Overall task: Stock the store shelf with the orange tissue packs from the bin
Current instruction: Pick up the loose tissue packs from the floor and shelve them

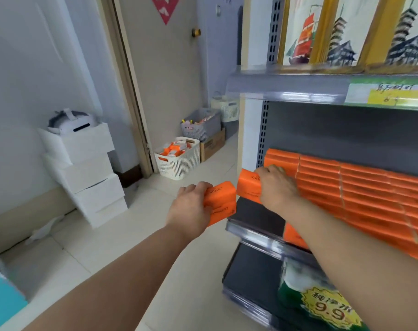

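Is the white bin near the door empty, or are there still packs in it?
Not empty: orange tissue packs lie heaped inside the white bin.

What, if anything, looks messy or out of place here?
The stack of white boxes by the left wall is staggered and leans, not squared up. A white scrap lies on the floor beside it. The packs in the white bin are jumbled, while the orange tissue packs on the shelf sit in tidy rows.

Left hand (191,212), right hand (278,187) bare; forearms (122,271) bare up to frame edge.
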Motion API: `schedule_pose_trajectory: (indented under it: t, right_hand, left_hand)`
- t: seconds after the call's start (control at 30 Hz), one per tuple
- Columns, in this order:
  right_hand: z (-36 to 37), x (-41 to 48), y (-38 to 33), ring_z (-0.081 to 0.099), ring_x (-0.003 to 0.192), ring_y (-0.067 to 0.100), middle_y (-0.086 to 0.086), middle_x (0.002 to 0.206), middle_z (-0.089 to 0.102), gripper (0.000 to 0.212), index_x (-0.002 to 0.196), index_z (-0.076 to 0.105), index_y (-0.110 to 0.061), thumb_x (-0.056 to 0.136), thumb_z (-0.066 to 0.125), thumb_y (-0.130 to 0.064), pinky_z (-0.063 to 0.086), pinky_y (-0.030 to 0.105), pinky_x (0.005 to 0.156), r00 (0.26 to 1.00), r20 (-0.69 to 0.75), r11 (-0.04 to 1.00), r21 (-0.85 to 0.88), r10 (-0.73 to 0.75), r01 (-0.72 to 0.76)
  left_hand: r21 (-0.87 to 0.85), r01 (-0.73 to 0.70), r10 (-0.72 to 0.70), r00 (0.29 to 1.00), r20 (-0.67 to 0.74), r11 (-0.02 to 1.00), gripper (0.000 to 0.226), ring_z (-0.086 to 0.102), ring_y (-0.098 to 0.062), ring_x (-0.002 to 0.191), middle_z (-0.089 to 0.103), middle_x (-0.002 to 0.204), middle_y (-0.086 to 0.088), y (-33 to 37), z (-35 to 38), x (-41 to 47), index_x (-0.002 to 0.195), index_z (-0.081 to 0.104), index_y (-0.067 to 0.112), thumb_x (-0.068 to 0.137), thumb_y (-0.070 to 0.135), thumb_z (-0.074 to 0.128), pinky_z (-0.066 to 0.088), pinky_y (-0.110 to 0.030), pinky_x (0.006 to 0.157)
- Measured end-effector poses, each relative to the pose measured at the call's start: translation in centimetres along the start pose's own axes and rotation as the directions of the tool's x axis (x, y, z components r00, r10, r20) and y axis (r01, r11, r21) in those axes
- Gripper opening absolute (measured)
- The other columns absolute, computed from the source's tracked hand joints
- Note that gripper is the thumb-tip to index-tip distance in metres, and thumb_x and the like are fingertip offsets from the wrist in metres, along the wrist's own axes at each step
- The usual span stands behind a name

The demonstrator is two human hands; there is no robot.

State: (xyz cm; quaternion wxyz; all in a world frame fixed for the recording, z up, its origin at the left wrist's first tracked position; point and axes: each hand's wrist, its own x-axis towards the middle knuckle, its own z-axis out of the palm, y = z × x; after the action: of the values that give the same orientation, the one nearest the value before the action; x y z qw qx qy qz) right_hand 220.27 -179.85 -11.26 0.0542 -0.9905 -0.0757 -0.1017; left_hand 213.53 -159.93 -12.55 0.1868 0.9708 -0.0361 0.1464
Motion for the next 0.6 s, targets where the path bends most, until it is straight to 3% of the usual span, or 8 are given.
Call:
schedule_pose_trajectory:
  t: [0.17, 0.33, 0.6]
  right_hand:
    - [2.1, 6.4, 3.1, 0.038, 0.123, 0.029, 0.009, 0.126, 0.042, 0.059, 0.133, 0.045, -0.019, 0.08, 0.054, 0.003, 0.041, 0.04, 0.094, 0.997, 0.057, 0.999, -0.005, 0.044, -0.044]
    - [3.1, 11.3, 6.4, 0.037, 0.127, 0.029, 0.009, 0.131, 0.04, 0.061, 0.137, 0.043, -0.021, 0.081, 0.055, 0.001, 0.038, 0.04, 0.101, 0.996, 0.036, 0.996, -0.047, 0.077, -0.076]
    - [4.4, 13.8, 10.8, 0.04, 0.126, 0.026, 0.005, 0.13, 0.045, 0.049, 0.13, 0.053, -0.028, 0.089, 0.05, -0.002, 0.037, 0.039, 0.105, 0.998, 0.036, 0.997, -0.052, 0.057, -0.055]
  left_hand:
    - [-0.055, -0.014, 0.018, 0.998, 0.065, 0.998, 0.047, 0.046, -0.019, 0.113, 0.055, 0.123, -0.001, 1.9, 2.8, 5.5, 0.135, 0.041, 0.026, 0.09, 0.019, 0.053, 0.044, -0.033, 0.089]
    - [-0.04, -0.041, 0.045, 0.994, 0.096, 0.998, 0.047, 0.046, -0.018, 0.111, 0.055, 0.121, 0.0, 3.0, 5.5, 9.4, 0.133, 0.043, 0.023, 0.087, 0.017, 0.054, 0.044, -0.032, 0.086]
    - [0.021, -0.106, 0.102, 0.983, 0.153, 0.994, 0.046, 0.043, -0.02, 0.11, 0.055, 0.119, 0.001, 6.0, 9.4, 14.2, 0.129, 0.048, 0.024, 0.085, 0.012, 0.053, 0.045, -0.034, 0.087]
